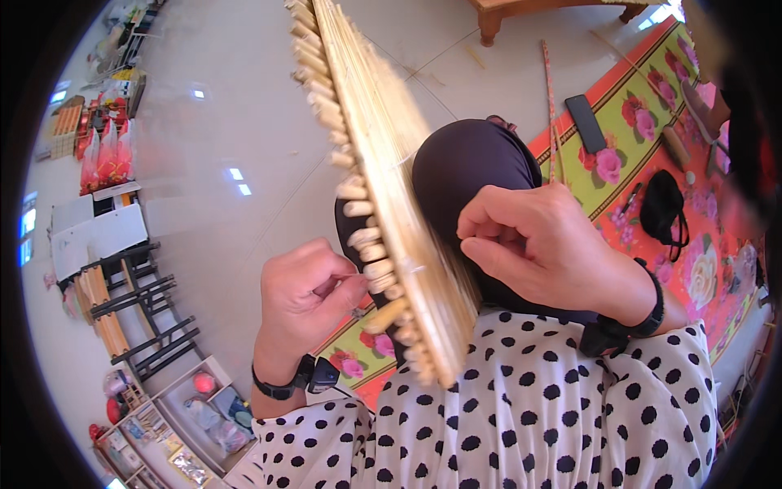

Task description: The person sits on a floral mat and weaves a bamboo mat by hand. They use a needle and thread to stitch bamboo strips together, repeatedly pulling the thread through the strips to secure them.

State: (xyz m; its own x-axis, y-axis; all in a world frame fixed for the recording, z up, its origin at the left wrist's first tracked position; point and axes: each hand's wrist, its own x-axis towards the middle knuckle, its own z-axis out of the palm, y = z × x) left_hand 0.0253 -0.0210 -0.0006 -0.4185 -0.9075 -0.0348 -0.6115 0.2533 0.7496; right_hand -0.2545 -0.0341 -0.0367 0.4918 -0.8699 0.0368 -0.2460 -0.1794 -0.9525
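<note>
A long pale straw bundle, with a row of short rolled stubs along its left edge, lies tilted across my lap, its far part blurred. My left hand is closed just left of the stubs, with what looks like a fine thread at its pinched thumb and finger. My right hand is closed, fingers curled, right of the bundle over my dark-clad knee; whatever it holds, if anything, is too small to name.
A floral mat bears a phone, a black cloth item and thin strips. A wooden table stands at the top. Along the left are shelves, red bags and stacked frames. A dark, partly cut-off shape fills the upper right.
</note>
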